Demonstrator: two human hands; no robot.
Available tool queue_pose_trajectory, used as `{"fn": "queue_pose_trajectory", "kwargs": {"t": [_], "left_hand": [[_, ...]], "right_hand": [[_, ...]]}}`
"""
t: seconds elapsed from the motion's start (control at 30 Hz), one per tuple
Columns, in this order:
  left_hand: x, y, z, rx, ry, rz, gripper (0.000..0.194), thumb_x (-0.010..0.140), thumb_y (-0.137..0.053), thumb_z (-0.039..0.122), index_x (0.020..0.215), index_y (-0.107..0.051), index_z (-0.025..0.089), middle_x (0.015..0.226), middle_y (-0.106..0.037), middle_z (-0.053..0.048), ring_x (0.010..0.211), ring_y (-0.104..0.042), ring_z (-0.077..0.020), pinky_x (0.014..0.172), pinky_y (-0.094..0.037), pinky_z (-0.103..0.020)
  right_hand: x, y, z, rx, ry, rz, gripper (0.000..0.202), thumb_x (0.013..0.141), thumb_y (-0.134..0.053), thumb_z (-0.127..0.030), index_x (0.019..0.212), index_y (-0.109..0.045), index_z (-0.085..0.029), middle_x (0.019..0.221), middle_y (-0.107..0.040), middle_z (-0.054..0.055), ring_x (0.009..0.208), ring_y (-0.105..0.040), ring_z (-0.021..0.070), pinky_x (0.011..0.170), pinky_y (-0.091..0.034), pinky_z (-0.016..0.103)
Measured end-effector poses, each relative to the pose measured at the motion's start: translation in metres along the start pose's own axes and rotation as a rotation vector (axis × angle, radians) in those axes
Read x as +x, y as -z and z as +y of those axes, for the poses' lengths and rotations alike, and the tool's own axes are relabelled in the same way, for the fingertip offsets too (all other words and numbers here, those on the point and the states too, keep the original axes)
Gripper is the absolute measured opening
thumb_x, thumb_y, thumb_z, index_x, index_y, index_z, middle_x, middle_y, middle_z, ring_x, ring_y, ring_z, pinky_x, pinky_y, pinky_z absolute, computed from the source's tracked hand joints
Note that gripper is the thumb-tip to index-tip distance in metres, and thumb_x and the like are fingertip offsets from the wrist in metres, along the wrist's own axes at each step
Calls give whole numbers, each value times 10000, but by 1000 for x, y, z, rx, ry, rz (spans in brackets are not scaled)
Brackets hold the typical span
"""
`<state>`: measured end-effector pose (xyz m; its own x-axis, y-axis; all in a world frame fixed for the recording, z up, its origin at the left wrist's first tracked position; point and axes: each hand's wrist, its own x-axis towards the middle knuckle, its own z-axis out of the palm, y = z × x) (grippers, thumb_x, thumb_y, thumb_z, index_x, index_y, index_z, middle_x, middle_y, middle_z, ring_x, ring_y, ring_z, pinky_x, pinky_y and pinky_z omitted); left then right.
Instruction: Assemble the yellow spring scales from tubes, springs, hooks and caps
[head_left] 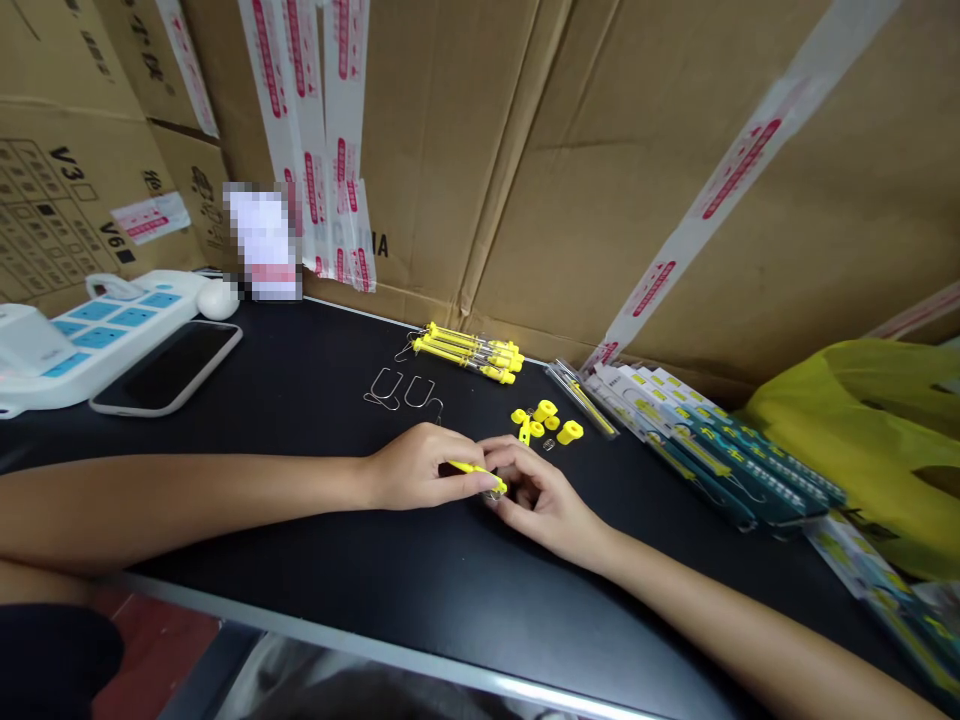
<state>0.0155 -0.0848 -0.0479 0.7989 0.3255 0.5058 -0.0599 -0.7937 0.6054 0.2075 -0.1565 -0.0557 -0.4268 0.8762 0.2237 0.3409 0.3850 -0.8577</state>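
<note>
My left hand (pixel 431 468) pinches a small, slim yellow plastic piece (pixel 480 474), just in front of the bent silver metal wire hooks (pixel 403 390); my right hand's (pixel 544 495) curled fingers meet its metal-tipped end.

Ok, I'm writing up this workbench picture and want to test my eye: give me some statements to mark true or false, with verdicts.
1. The phone lies beside the power strip. True.
2. The left hand is empty. False: the left hand pinches a small yellow piece.
3. The bundle of yellow rods lies between the hands and the cardboard. True.
4. The plastic bag is blue. False: the plastic bag is yellow.
</note>
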Motion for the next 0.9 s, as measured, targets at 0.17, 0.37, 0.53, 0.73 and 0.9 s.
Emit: {"fn": "queue_pose_trajectory", "kwargs": {"t": [0.17, 0.37, 0.53, 0.73, 0.9], "left_hand": [[0, 1, 3, -65, 28, -18, 233, 915, -471, 260, 797, -619, 124, 654, -562, 15, 590, -512, -61, 586, -378, -152], [0, 3, 6, -102, 77, 26, 261, 943, -398, 258, 819, -583, 123, 657, -555, 18, 556, -507, -55, 565, -399, -152], [-2, 2, 3, 1, -76, 65, 224, 930, -420, 236, 831, -590, 127, 710, -569, -9, 651, -529, -82, 640, -422, -181], [-3, 4, 0, 244, -251, -21, 315, 879, -483, 454, 891, -604, 164, 986, -535, -92, 916, -522, -182, 852, -433, -309], [-2, 2, 0, 168, -113, -11, 249, 914, -445, 386, 985, -485, 151, 1074, -493, -100, 1010, -501, -174, 894, -434, -298]], "right_hand": [[-2, 0, 1, 64, -45, -7, 185, 853, -578, -260, 1012, -493, -221, 1131, -529, 59, 630, -495, 69, 493, -423, 192], [-10, -1, 1, 45, 68, 133, 87, 927, -456, -276, 997, -488, -234, 1086, -563, 75, 646, -532, 106, 526, -469, 248], [-12, 1, 0, -114, 187, 161, 118, 927, -444, -231, 1018, -518, -233, 1030, -595, 91, 769, -574, 168, 587, -472, 294], [-4, 2, 2, -221, 148, 216, 117, 875, -538, -218, 987, -561, -240, 893, -574, 43, 761, -557, 163, 655, -459, 296], [-4, -2, 6, -85, 47, 240, 119, 850, -581, -279, 937, -518, -228, 829, -587, 20, 697, -566, 144, 619, -464, 272]]}}
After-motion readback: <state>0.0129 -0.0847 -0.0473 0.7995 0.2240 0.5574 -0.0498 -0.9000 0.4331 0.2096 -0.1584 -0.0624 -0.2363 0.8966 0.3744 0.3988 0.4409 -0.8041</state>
